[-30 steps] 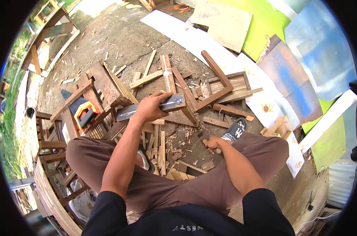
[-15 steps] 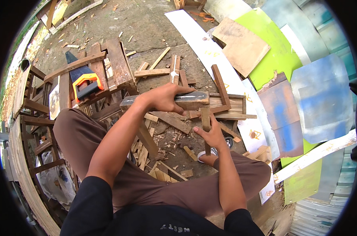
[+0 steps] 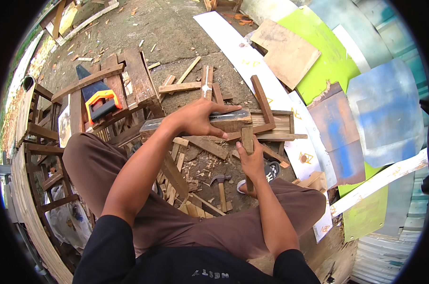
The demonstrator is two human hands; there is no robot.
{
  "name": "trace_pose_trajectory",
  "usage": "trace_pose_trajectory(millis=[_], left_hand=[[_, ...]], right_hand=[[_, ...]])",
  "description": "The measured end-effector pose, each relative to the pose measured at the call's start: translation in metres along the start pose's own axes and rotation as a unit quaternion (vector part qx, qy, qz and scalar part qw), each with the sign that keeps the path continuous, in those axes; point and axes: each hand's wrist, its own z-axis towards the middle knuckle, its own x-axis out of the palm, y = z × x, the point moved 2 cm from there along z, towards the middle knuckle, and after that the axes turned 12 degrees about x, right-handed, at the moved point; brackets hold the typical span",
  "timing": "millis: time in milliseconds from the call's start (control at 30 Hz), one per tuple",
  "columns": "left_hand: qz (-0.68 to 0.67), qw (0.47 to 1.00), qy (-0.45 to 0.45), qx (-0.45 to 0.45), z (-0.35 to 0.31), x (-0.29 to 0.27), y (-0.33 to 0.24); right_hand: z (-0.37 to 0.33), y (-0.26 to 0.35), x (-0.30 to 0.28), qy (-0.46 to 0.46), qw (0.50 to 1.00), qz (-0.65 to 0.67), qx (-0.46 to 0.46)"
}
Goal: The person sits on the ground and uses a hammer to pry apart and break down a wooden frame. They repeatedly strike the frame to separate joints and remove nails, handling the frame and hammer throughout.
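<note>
My left hand [image 3: 198, 118] is wrapped over a thick, weathered wooden beam [image 3: 236, 124], held roughly level above my lap. A narrow wooden slat [image 3: 247, 136] hangs down from the beam's right end, touching it; whether the two are fastened, I cannot tell. Around this slat my right hand [image 3: 253, 162] is closed, its thumb on the near side. Another wooden leg [image 3: 174, 174] slants down below the beam's left part. On the ground between my legs lies a hammer [image 3: 222, 194] with a dark claw head and wooden handle.
At the left, an orange-and-black handled saw [image 3: 102, 105] rests on a wooden stool [image 3: 143, 78]. Wood offcuts [image 3: 180, 87] and chips litter the ground. An L-shaped wooden piece [image 3: 264, 104] lies beyond the beam. Painted sheets [image 3: 382, 116] spread at the right.
My right hand has closed more firmly around the slat, its thumb moving up and in. The hammer's head now shows on the ground, where only a short wooden piece was visible. My view shifted slightly.
</note>
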Motion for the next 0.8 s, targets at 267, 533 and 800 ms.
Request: trace_pose_trajectory(millis=[267, 533, 800], left_hand=[[0.015, 1.0, -0.017, 0.001, -0.001, 0.001, -0.003], [0.01, 0.999, -0.007, -0.048, -0.001, 0.001, -0.007], [0.028, 0.999, -0.013, -0.009, 0.002, 0.005, -0.001]], right_hand=[[-0.005, -0.003, 0.01, -0.042, 0.999, 0.003, 0.011], [-0.002, -0.015, 0.018, -0.032, 0.998, 0.046, 0.025], [0.001, -0.03, 0.022, -0.033, 0.995, 0.051, 0.073]])
